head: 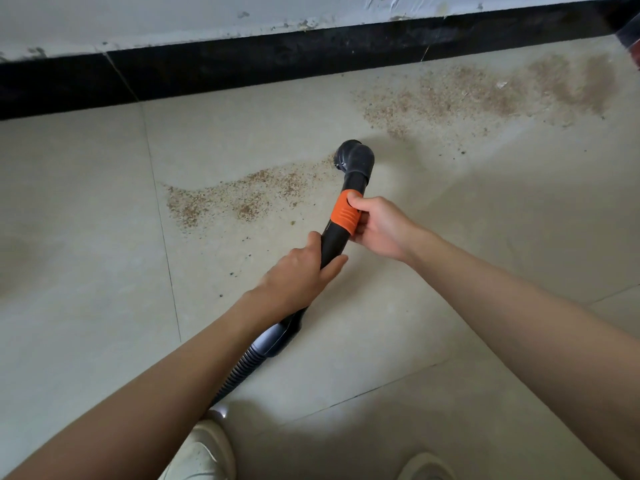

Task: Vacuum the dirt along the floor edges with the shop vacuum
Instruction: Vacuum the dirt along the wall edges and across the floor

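Note:
A black vacuum wand [334, 242] with an orange collar [344, 211] points down at the tiled floor. Its round black nozzle [355, 157] sits at the right end of a brown dirt patch [239, 199]. My right hand [379, 226] grips the wand at the orange collar. My left hand [301, 271] grips the wand lower down, near where the ribbed grey hose [242, 365] joins. A larger spread of brown dirt [485, 95] lies further right, along the black baseboard [277, 60].
The black baseboard runs under a chipped white wall [173, 19] across the top. Pale floor tiles [86, 237] with thin grout lines fill the view. My two light shoes [204, 452] stand at the bottom edge. A dark object [632, 36] pokes in at the top right corner.

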A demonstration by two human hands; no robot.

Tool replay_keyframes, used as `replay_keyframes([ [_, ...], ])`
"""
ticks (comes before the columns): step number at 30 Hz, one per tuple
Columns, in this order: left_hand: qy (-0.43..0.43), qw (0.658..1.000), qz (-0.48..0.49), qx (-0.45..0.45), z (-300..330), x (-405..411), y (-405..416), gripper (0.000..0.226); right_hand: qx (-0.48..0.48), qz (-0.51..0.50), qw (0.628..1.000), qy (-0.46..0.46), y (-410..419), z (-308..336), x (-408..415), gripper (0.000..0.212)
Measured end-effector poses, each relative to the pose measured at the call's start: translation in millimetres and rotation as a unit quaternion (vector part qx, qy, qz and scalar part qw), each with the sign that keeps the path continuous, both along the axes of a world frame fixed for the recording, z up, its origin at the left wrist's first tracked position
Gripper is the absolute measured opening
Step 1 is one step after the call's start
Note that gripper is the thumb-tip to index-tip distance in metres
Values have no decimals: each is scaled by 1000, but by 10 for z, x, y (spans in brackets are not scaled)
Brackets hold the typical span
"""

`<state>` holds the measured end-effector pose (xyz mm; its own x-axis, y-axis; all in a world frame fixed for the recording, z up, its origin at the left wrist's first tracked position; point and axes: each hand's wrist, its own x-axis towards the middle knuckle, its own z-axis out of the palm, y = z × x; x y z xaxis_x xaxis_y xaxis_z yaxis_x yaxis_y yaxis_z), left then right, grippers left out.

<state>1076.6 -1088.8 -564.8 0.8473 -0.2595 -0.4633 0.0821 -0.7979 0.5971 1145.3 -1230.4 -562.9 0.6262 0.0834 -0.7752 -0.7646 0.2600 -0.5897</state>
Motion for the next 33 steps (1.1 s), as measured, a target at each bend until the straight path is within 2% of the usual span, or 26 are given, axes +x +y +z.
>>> replay_keyframes([
  [6, -17, 1000, 17, 18, -43, 112, 209, 50, -19, -4, 1000, -10, 315, -28, 140, 23],
  [9, -14, 1000, 5, 12, -16, 32, 209, 43, -36, -23, 999, -6, 324, -77, 49, 27],
  [14, -22, 993, -92, 75, 5, -301, 55, 43, -153, -51, 986, 35, 76, -202, -269, 36],
  [19, -38, 984, -146, 95, -28, -506, -61, 41, -74, -111, 988, 73, -120, -242, -507, 27],
  [25, -57, 987, -91, 117, 5, -335, 117, 46, -76, -40, 995, 55, 183, -146, -165, 25],
  [33, -30, 994, -19, 105, 84, -203, 420, 46, -82, 25, 995, 52, 637, -9, 79, 25],
])
